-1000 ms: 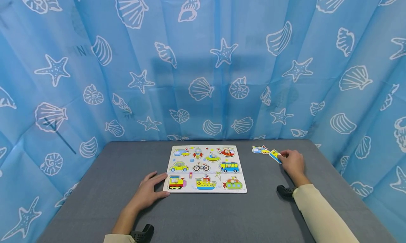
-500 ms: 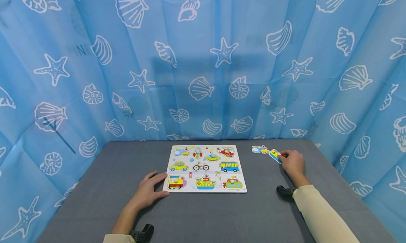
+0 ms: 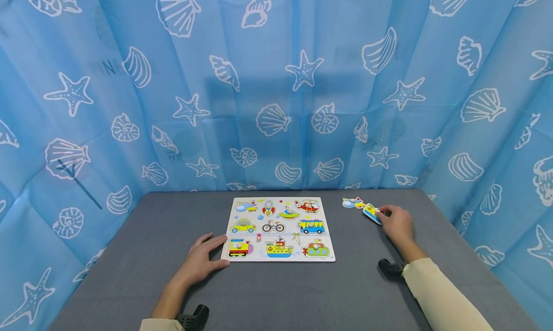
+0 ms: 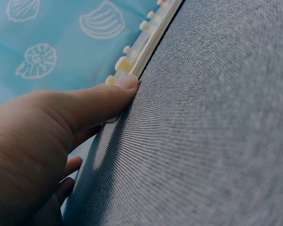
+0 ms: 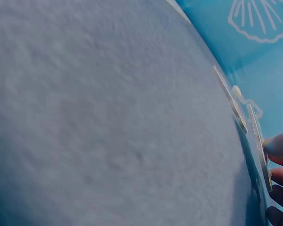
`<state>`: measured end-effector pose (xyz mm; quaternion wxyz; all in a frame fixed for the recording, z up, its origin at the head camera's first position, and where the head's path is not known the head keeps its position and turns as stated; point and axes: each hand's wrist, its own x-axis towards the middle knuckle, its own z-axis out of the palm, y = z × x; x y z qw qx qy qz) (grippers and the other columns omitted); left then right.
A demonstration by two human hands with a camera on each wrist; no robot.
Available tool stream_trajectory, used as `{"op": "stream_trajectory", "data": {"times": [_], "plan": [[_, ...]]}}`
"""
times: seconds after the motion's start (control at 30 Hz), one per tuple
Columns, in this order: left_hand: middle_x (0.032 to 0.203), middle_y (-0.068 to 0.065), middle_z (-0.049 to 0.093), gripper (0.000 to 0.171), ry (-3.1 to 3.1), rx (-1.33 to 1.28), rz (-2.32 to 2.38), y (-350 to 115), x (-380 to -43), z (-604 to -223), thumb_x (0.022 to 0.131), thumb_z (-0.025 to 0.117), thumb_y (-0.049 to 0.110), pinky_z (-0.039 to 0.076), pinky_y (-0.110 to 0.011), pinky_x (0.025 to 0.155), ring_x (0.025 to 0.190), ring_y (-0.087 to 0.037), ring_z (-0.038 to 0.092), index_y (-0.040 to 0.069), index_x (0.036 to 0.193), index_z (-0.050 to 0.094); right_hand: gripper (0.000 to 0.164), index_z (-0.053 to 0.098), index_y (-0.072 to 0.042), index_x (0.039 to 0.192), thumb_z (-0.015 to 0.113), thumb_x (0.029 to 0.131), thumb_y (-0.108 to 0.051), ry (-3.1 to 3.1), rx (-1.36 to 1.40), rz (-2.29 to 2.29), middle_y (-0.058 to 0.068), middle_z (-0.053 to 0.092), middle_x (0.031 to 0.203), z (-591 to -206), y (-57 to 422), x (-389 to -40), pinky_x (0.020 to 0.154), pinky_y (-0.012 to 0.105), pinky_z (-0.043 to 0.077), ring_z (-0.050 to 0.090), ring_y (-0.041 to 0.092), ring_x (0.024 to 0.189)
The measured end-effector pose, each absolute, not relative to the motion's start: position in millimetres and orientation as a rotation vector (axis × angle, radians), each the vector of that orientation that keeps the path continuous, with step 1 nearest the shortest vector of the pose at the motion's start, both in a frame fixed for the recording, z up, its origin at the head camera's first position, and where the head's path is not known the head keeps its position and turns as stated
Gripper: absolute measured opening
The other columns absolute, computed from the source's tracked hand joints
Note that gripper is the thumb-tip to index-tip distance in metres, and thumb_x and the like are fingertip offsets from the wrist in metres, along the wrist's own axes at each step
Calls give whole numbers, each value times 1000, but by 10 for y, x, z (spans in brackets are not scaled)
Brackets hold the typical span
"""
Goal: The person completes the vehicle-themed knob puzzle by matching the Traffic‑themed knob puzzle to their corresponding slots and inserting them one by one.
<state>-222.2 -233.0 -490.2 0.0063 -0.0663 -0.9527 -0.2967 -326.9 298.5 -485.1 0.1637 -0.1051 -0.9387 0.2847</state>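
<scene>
My left hand [image 3: 199,261] rests at the left edge of a white knobbed puzzle board [image 3: 298,260], fingers spread, with the thumb [image 4: 128,82] on its near corner. Vehicle pictures cover the board: a train, car, bicycle, bus, submarine and others, several with knobs. On the right, my right hand [image 3: 398,225] pinches a yellow and blue boat puzzle piece [image 3: 370,213] between thumb and fingers. The piece stands tilted in the right wrist view. Just beyond it an airplane puzzle piece [image 3: 351,202] lies on the table, its knob [image 5: 236,91] upward.
A grey cloth [image 3: 285,297] covers the table. Blue curtains [image 3: 276,91] with white shells and starfish hang behind it and along both sides. Each wrist wears a black device, the right one [image 3: 390,267] just before the sleeve.
The boat piece has tilted and shifted slightly left toward the airplane piece, pinched by my right hand. My left hand stays at the board's edge.
</scene>
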Motion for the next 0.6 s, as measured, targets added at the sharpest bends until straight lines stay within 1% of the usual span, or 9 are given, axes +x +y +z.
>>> {"op": "stream_trajectory", "data": {"times": [0.23,0.43,0.6], "plan": [[141,-3,53,72,-2974,-211,-928,-2320,-2212,-4897,76,83,39,26,-68,102,139,-36,28,18,139,56,25,68,4,108,65,93,-15,-2680,-208,860,26,63,109,-4796,2876,-3179,85,57,40,55,43,101],[141,-3,53,73,-2971,-204,-920,-2321,-2211,-4902,75,83,39,26,-68,102,139,-36,28,18,139,56,23,70,1,105,66,92,-16,-2675,-107,859,27,64,111,-4755,2741,-3099,88,58,39,54,44,106],[141,-2,53,72,-2975,-211,-914,-2327,-2223,-4912,75,82,40,26,-68,101,139,-36,28,19,139,56,21,70,0,104,66,92,-17,-2672,-7,860,25,65,109,-4725,2633,-3034,87,58,39,54,43,103]]}}
